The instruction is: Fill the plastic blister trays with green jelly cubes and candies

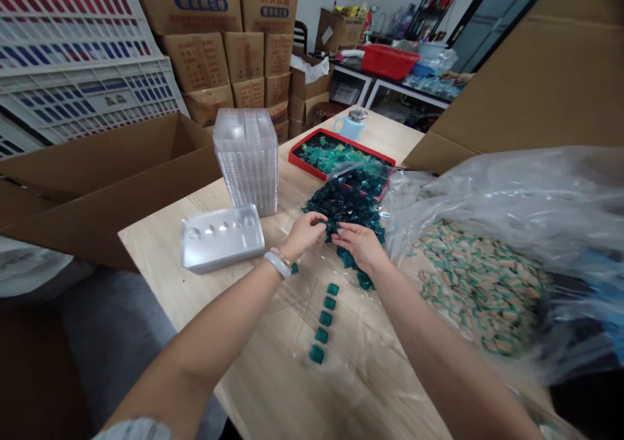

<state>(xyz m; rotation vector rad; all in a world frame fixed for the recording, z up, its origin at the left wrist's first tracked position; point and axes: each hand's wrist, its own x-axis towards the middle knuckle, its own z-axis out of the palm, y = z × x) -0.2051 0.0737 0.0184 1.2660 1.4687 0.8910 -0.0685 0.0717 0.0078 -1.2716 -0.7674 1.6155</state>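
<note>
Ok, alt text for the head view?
The left hand and right hand work at a heap of dark teal pieces on a wooden table, beside five pieces in a row and a silver moulded tray.

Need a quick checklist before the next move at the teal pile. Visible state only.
1. Hands at the pile: ok. The left hand and right hand both touch the dark teal pieces.
2. Row: ok. Five teal pieces form a straight line.
3. Silver blister tray: ok. It lies flat, with no pieces visible in its cavities.
4. Clear tray stack: ok. It stands upright.
5. Stray teal piece: not ok. It lies by the left wrist, outside the row.
6. Pieces held: cannot tell. Fingers and the pile hide any grip.
</note>
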